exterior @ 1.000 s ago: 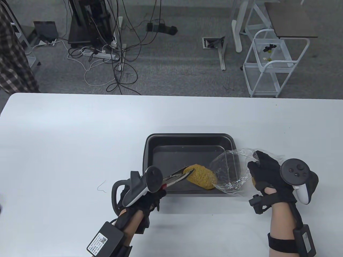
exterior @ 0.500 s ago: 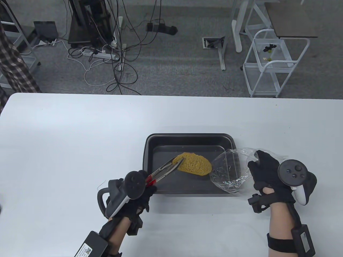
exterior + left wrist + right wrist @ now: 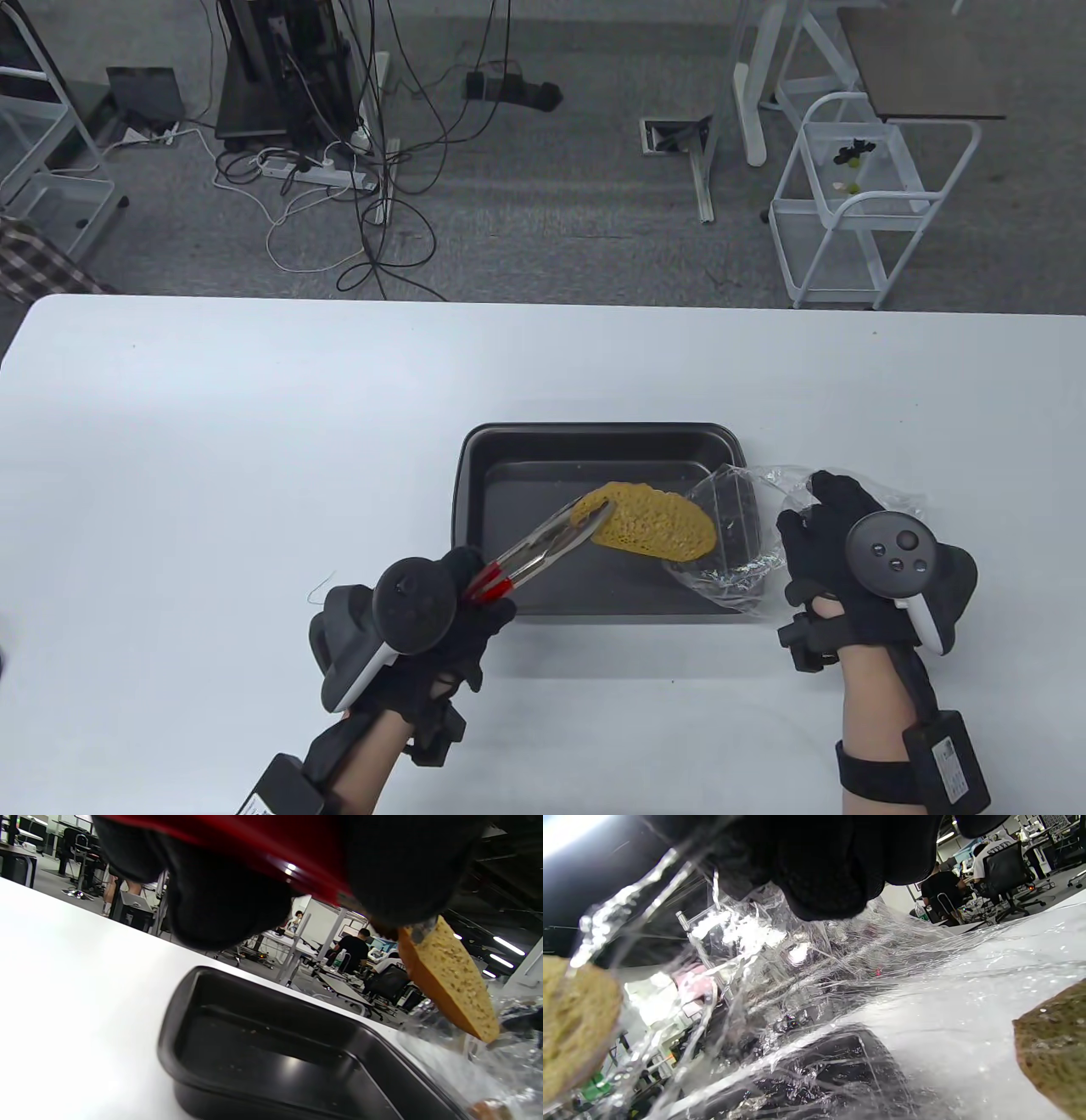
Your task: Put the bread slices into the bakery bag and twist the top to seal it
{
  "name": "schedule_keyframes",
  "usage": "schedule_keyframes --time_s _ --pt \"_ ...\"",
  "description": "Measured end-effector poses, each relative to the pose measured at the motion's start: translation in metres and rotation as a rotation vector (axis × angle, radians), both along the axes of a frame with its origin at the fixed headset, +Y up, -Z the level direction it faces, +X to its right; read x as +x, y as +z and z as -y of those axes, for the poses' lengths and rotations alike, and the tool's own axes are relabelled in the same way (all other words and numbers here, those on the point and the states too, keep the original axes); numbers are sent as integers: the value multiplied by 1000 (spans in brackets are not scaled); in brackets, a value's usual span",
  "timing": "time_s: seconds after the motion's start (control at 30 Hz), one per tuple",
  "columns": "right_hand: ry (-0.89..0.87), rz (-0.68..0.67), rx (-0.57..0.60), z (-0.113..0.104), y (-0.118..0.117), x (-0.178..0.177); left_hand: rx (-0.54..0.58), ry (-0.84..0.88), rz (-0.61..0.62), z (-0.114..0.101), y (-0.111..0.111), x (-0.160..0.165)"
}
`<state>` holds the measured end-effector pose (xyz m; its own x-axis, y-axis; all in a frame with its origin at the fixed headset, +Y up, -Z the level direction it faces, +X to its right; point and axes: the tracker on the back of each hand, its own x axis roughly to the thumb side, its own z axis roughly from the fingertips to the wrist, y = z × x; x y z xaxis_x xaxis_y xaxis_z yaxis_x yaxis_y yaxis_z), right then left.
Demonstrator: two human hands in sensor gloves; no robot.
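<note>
Table view. Bread slice (image 3: 655,531): flat, golden-yellow, porous face up, rounded outline; lifted over the black baking tray (image 3: 509,441), long axis running left to right. Tongs (image 3: 547,543), steel with red grips, clamp its left edge. Left hand (image 3: 462,607): fingers curled round the red tong handles, squeezing them. Bakery bag (image 3: 734,531): clear crinkled plastic, mouth facing left toward the slice, lying over the tray's right rim. Slice's right edge is just at the bag mouth, possibly touching it. Right hand (image 3: 827,543): grips the bag's upper film, fingers curled into it; this hand is nearer the bag, the left nearer the bread. Judgement: the coming move is a rightward push of the slice along its long axis into the mouth.

Left wrist view. Bread slice (image 3: 452,984) seen edge-on, tilted, brown crust below, lower tip reaching the bag (image 3: 500,1065). Gloved fingers (image 3: 220,899) fill the top; tray (image 3: 271,1052) holds only crumbs.

Right wrist view. Bag film (image 3: 814,993) fills the frame, fingertips (image 3: 835,874) bunching it. Slice (image 3: 572,1027) at left; a second brown piece (image 3: 1052,1048) at right, apparently inside the bag.
</note>
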<state>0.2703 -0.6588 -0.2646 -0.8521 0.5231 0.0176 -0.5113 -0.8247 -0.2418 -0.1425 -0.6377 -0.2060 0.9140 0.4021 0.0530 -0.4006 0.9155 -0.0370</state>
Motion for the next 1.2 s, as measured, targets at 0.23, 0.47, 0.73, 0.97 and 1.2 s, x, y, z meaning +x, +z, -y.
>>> schedule_keyframes --time_s 0.23,0.47,0.73,0.97,1.2 --pt "-10 -18 21 -4 3 -4 -16 -27 2 4 -6 26" --pt "56 -7 81 -9 8 -18 -35 -11 -10 11 -13 52" --pt "193 75 188 -11 14 -36 -82 -44 12 16 -13 75" --pt "236 9 245 -13 19 -57 -131 -47 -6 23 -12 86" --pt "262 -12 265 -8 23 -74 -178 69 -90 32 -18 87"
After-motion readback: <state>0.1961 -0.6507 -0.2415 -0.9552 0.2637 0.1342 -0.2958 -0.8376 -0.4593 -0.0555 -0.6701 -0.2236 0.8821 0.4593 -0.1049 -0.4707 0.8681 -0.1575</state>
